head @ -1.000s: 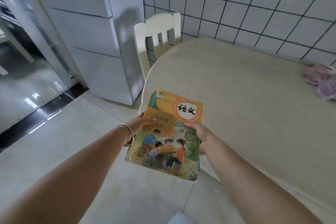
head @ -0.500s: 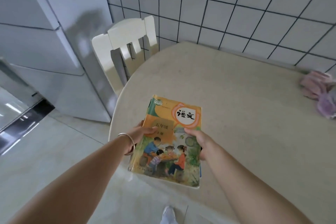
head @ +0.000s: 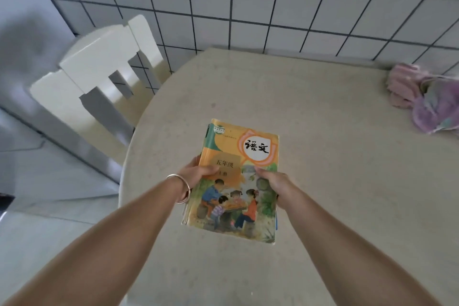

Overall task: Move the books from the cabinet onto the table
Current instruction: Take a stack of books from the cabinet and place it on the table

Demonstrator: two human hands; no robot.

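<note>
Both arms stretched forward over the table (head: 335, 156). Left hand (head: 196, 174) gripping the left edge of the books (head: 236, 181), thumb on the cover, bangle (head: 182, 190) on the wrist. Right hand (head: 272, 180) gripping the right edge, thumb on top. Held level above the table near its front edge; whether touching it, cannot tell. At least two books in the stack, exact count hidden. One chair (head: 99, 74) at the left, one cloth (head: 422, 97) at the far right.
</note>
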